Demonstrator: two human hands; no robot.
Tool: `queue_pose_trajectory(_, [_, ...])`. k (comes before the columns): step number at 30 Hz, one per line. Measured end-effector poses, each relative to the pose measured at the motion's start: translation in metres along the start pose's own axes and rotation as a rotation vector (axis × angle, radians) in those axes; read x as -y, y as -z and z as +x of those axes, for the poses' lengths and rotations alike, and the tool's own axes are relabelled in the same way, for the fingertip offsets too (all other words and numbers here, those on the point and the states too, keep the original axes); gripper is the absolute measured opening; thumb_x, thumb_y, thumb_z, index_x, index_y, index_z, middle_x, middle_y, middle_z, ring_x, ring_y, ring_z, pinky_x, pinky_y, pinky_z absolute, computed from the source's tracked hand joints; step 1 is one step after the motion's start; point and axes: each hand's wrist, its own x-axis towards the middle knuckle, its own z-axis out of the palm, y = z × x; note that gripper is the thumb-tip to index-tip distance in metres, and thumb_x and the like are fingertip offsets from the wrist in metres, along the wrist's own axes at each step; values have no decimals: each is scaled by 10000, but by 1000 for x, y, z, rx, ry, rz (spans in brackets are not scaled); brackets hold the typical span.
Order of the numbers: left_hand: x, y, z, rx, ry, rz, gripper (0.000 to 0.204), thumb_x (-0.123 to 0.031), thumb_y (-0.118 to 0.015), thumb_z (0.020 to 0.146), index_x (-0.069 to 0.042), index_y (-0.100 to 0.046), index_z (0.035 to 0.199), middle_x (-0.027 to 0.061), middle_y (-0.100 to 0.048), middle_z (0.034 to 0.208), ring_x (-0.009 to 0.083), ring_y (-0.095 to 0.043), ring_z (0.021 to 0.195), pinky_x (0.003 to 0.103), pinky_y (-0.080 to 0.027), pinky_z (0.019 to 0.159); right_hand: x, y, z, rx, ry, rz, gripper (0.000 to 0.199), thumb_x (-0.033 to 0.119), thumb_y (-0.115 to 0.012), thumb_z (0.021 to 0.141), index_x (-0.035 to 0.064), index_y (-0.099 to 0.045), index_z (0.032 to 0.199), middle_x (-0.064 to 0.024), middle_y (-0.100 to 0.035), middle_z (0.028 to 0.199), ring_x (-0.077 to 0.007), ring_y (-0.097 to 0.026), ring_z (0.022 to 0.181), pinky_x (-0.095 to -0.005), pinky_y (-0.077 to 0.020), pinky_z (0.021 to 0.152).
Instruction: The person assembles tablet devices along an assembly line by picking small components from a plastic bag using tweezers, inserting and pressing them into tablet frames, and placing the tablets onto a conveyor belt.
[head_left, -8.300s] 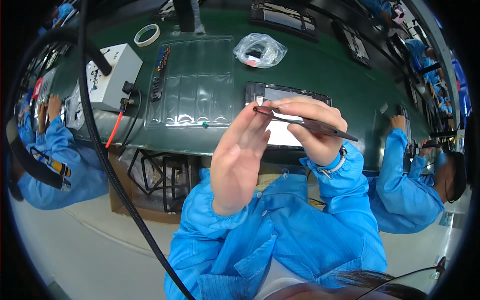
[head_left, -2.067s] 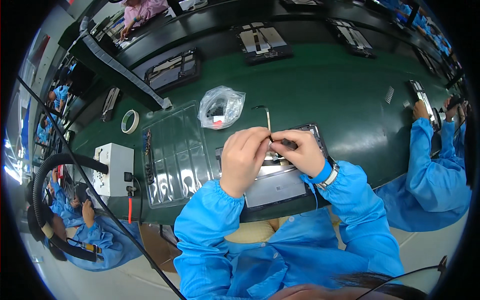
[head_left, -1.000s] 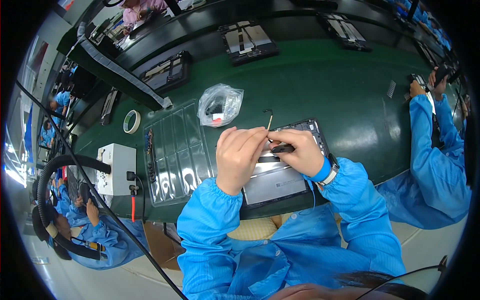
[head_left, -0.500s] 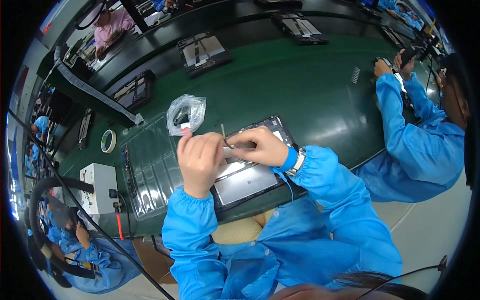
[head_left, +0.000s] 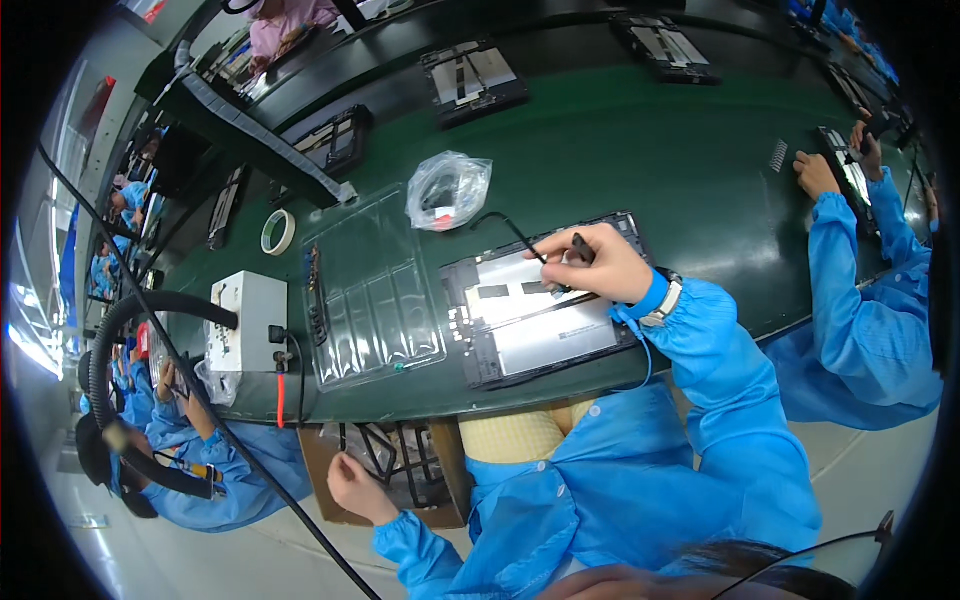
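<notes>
**Pinches a thin black strip (head_left: 515, 231) above an opened tablet-like device (head_left: 560, 345)**

Grips the strip in the right hand (head_left: 598, 262), together with a slim dark tool (head_left: 583, 248). Leaves the device lying flat on the green bench (head_left: 700, 190), directly under that hand, near the front edge. Holds the left hand (head_left: 362, 489) well apart from the right, below the bench edge, at a cardboard box (head_left: 455, 470); impossible to tell if closed on anything. Has a clear plastic tray (head_left: 385, 295) left of the device and a clear bag (head_left: 450, 190) beyond.
</notes>
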Motion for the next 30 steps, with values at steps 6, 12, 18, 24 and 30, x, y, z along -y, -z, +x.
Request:
queue_pose_trajectory(6, [69, -41, -20, 300, 143, 398, 215, -161, -530, 834, -13, -651, 932, 181, -639, 838, 348, -613, 760, 422, -482, 658, -2, -5, 2, 13, 14, -32, 255, 116, -625, 786, -25, -617, 998, -76, -632, 839, -111, -565, 790, -259, -459, 743])
queue_pose_trajectory(12, [31, -18, 12, 317, 177, 352, 146, -139, -581, 799, -8, -640, 773, 164, -638, 749, 334, -612, 692, 425, -474, 611, -11, -6, -1, -14, 53, -5, 248, 58, -626, 789, 1, -621, 1031, -47, -643, 760, -62, -586, 699, -198, -452, 632])
queue_pose_trajectory(18, [-7, 7, 20, 274, -30, 117, 174, -37, -528, 817, 22, -613, 957, 193, -640, 839, 298, -635, 733, 371, -493, 642, -10, -5, 3, 45, 116, -12, 252, 43, -624, 786, -11, -618, 1032, -81, -648, 780, -97, -610, 742, -216, -470, 670])
queue_pose_trajectory(24, [-178, 19, 55, 570, -379, -865, 262, 14, -433, 880, 40, -520, 1125, 150, -626, 997, 170, -621, 864, 254, -493, 732, -10, -2, -3, 62, 39, 42, 267, 27, -630, 779, -25, -607, 1039, -87, -647, 792, -104, -608, 737, -220, -472, 666])
queue_pose_trajectory(30, [-299, -48, 91, 617, -593, -1043, 303, -13, -604, 789, -16, -569, 1090, 128, -625, 1008, 198, -627, 866, 272, -529, 662, -10, -5, 0, 72, 11, 27, 255, 70, -640, 788, -24, -594, 1020, -93, -645, 832, -133, -617, 784, -254, -483, 715])
